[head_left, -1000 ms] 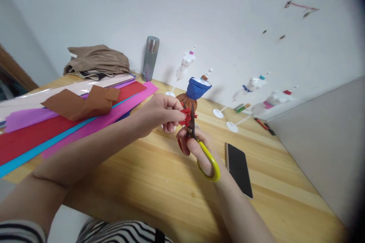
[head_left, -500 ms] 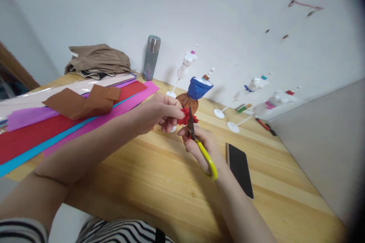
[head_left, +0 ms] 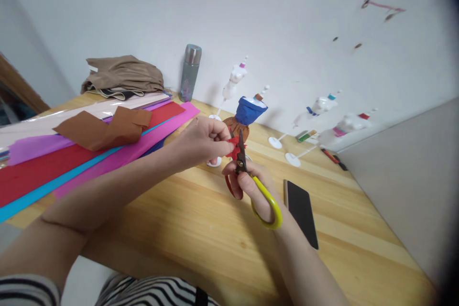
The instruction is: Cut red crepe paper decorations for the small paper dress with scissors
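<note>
A small piece of red crepe paper (head_left: pixel 234 147) is pinched between the thumb and fingers of my left hand (head_left: pixel 206 141). My right hand (head_left: pixel 253 181) grips scissors (head_left: pixel 241 162) with one yellow handle and one red handle. Their dark blades point away from me, parted around or beside the red paper; I cannot tell exactly which. Just behind my hands stands a small dress form (head_left: pixel 251 110) in a blue paper top and a gathered brown skirt. My left hand partly hides the skirt and the form's white base.
Strips of coloured paper (head_left: pixel 89 162) and a brown piece (head_left: pixel 103 129) lie at left, below folded brown cloth (head_left: pixel 125 74). A flask (head_left: pixel 191 72) and white dress forms (head_left: pixel 236 76) line the wall. A phone (head_left: pixel 301 213) lies right of my right hand.
The scissors have opened wider, and their red handle now shows below my right hand's fingers. My left hand has turned slightly, with its fingers curled closer around the red paper.
</note>
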### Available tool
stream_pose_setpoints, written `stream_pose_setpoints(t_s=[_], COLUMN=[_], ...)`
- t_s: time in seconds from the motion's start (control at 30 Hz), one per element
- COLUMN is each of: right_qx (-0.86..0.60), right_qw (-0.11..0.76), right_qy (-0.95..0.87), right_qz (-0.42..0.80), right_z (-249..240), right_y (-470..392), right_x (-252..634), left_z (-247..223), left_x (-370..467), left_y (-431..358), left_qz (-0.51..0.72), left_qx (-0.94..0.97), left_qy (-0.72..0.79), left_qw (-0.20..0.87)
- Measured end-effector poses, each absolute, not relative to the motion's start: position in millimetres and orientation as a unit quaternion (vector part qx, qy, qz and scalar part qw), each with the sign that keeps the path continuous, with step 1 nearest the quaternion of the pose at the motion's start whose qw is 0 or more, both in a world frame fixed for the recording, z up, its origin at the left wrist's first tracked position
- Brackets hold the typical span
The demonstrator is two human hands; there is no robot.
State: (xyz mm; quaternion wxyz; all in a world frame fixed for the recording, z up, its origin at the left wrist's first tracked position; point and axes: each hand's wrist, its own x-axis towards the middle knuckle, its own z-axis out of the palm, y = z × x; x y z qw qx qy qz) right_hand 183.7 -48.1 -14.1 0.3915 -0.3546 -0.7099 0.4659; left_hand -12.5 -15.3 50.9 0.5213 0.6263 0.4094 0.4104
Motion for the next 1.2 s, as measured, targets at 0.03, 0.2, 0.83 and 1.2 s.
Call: stream_pose_setpoints(t_s=[0.03, 0.2, 0.83, 1.2], right_qx=[-0.358, -0.36, -0.361, -0.353], right_qw=[0.388, 0.38, 0.395, 0.408], right_qy=[-0.71, -0.716, -0.707, -0.712], right_qz=[0.467, 0.462, 0.462, 0.449], right_z=[-13.8, -9.9, -9.1, -11.2], right_y=[-48.5, -50.0, -49.1, -50.1], right_x=[183.5, 183.5, 182.1, 182.6], left_z=[50.7, 49.0, 48.0, 46.6], left_x=[-12.8, -16.3, -15.3, -13.3], left_y=[-15.2, -12.7, -12.4, -13.9], left_qz=[0.413, 0.391, 0.381, 0.388], left_qx=[0.623, 0.586, 0.574, 0.575], left_qy=[0.407, 0.383, 0.368, 0.378], left_qw=[0.525, 0.597, 0.624, 0.613])
